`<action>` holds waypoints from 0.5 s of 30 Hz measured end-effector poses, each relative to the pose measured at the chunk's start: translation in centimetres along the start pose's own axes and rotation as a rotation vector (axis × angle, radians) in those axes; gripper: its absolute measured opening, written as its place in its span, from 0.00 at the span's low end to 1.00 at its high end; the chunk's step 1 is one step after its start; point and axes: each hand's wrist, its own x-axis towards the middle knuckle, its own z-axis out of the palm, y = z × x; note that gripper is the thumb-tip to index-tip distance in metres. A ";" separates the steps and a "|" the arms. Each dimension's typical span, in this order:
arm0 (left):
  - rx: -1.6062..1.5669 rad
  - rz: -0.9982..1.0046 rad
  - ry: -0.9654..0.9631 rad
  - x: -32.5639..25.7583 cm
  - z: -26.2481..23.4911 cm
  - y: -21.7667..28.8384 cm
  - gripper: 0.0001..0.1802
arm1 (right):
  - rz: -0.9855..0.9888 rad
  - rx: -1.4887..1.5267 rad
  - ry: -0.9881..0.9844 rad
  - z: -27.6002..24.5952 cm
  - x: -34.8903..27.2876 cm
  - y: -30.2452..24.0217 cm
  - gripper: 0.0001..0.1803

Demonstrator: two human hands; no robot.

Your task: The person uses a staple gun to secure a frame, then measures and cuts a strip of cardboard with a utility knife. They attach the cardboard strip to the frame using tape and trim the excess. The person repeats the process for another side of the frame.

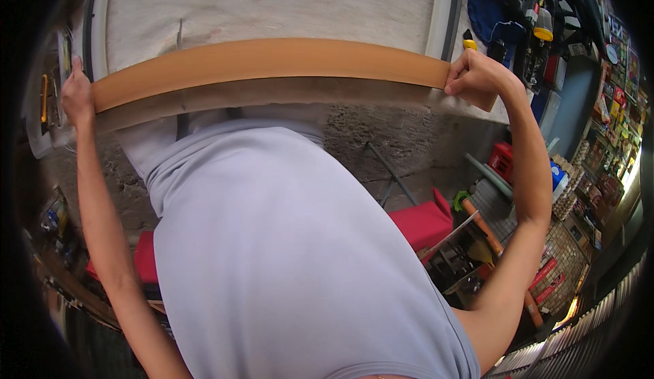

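Observation:
A long, flat tan strip (272,59), smooth like leather, stretches from side to side along the near edge of the worktable (272,4). My left hand (78,96) is closed around its left end. Near the other end, my right hand (482,76) pinches the strip between thumb and curled fingers, and a short piece of it shows beyond the hand. Pale, stained cloth or board covers the tabletop, with a light bar and a dark edge running along each side.
Tools and a yellow-capped container (543,25) lie at the table's right. A red crate (501,161), orange pipe (482,226) and packed shelves (613,106) stand farther right. Behind my body is a red seat (422,226). A clear plastic item (42,130) is by my left hand.

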 end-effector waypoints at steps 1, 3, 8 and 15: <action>-0.006 0.002 0.000 0.0 0.0 0.2 0.39 | 0.015 -0.003 -0.004 0.0 0.1 -0.1 0.11; -0.018 -0.001 -0.003 -0.6 -0.3 0.6 0.39 | 0.044 -0.014 -0.016 -0.3 0.2 -0.6 0.11; -0.055 0.049 -0.055 -1.7 -1.2 1.4 0.41 | 0.148 -0.125 -0.030 -0.9 1.5 -1.1 0.15; -0.142 0.224 -0.045 -3.5 -2.5 2.3 0.38 | 0.242 -0.225 -0.015 -1.3 2.1 -2.3 0.18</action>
